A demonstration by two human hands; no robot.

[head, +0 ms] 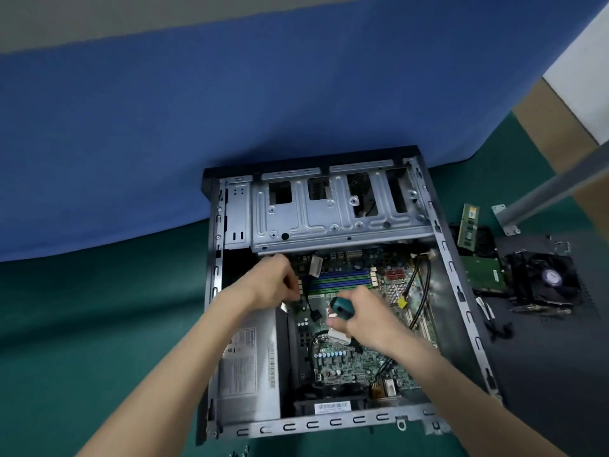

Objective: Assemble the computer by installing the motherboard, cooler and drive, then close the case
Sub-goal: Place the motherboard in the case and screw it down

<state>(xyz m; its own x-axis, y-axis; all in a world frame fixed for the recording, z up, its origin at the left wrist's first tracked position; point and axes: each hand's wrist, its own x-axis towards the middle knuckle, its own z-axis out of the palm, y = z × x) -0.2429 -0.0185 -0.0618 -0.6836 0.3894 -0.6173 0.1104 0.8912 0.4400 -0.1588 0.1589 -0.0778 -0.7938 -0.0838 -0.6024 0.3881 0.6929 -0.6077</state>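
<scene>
A blue cloth (pixel 230 110) is filling the upper half of the frame, a pale grey band (pixel 99 18) running along its top and a dark green mat (pixel 82 308) spreading below. In the middle, the case (pixel 329 423) is showing bare silver-grey metal. Inside it the motherboard (pixel 342 361) is showing green, its memory slots (pixel 339 280) striping blue and green, with red ports (pixel 393 275) and a yellow connector (pixel 402 303) to their right. The screwdriver (pixel 341 306) is standing out teal at centre. At lower left the power supply (pixel 250 367) is looking grey, carrying a white printed label. At the right, a memory stick (pixel 468 225) and the drive (pixel 482 272) are showing green, the cooler (pixel 547 282) black.
</scene>
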